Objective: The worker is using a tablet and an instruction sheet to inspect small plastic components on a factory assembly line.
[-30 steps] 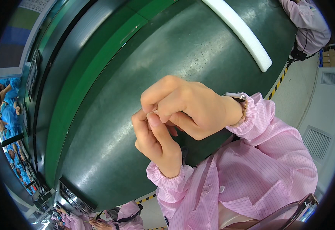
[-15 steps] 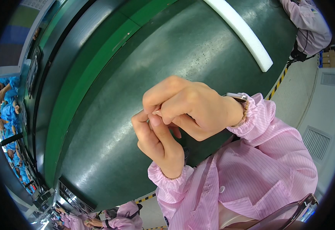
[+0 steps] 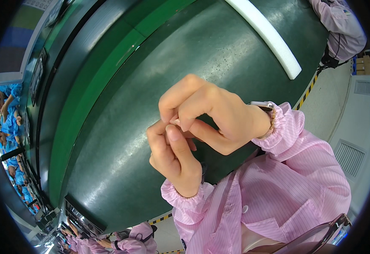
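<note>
Both of my hands are raised over the dark green table [image 3: 121,169], their fingertips meeting near the middle of the view. My left hand [image 3: 174,161] is curled, with its thumb bent up toward the right fingertips. From the right comes my right hand [image 3: 218,112], its thumb and fingers pinched against the left forefinger. Anything held between the fingertips is hidden or too small to make out. A watch [image 3: 262,105] and a beaded bracelet [image 3: 272,122] circle my right wrist. Pink striped sleeves [image 3: 288,129] cover my arms.
A long white foam strip [image 3: 274,42] lies on the table's far right part. Beyond the table's left edge runs a green belt [image 3: 87,97]. One person in pink [image 3: 341,29] is at the upper right; others in pink [image 3: 136,239] are lower left, and people in blue [image 3: 11,122] far left.
My right knuckles have risen slightly, and the gap between right thumb and forefinger is wider. The fingertips still meet. Marks on the green belt have shifted toward the lower left.
</note>
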